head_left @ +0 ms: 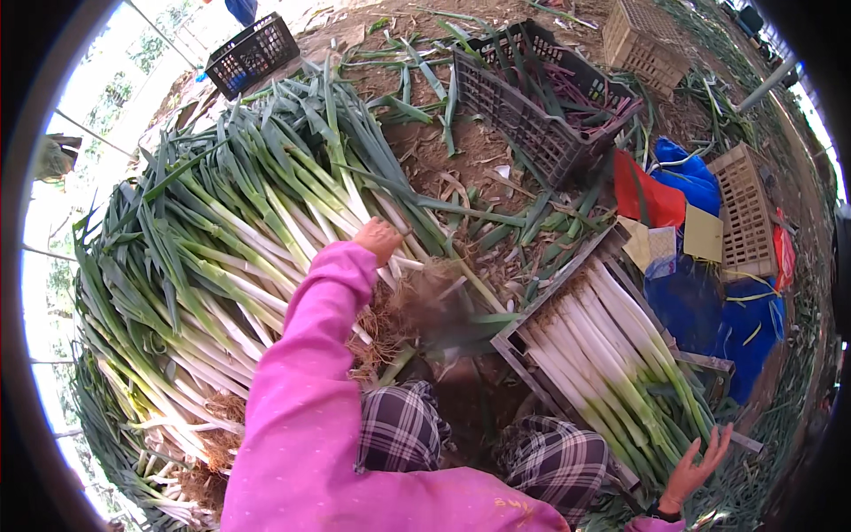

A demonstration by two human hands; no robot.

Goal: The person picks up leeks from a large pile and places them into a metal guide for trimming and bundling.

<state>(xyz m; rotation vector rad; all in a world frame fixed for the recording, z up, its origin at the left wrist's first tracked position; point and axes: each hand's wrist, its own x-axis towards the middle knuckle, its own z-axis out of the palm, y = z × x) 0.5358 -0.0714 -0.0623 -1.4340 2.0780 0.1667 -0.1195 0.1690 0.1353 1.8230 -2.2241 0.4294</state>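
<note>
A big heap of leeks (257, 222), white stems and green leaves, spreads across the ground on the left. My left hand (378, 240) reaches into the heap's right side, its fingers curled round a leek (407, 263) near the root end. Brown roots just beyond it are smeared by motion. At lower right, a wooden frame (542, 386) holds a row of trimmed leeks (592, 332), roots at the far end and leaves toward me. Beside those leaves is my right hand (696, 468), fingers spread, holding nothing; whether it touches them I cannot tell.
Beyond the frame stands a black crate (532, 115) with leafy, purple-stemmed scraps. Another black crate (253, 55) is at the far left. Beige crates (643, 44) (745, 213) stand on the right, near blue bags (683, 301) and red cloth (647, 195). Cut leaves litter the soil.
</note>
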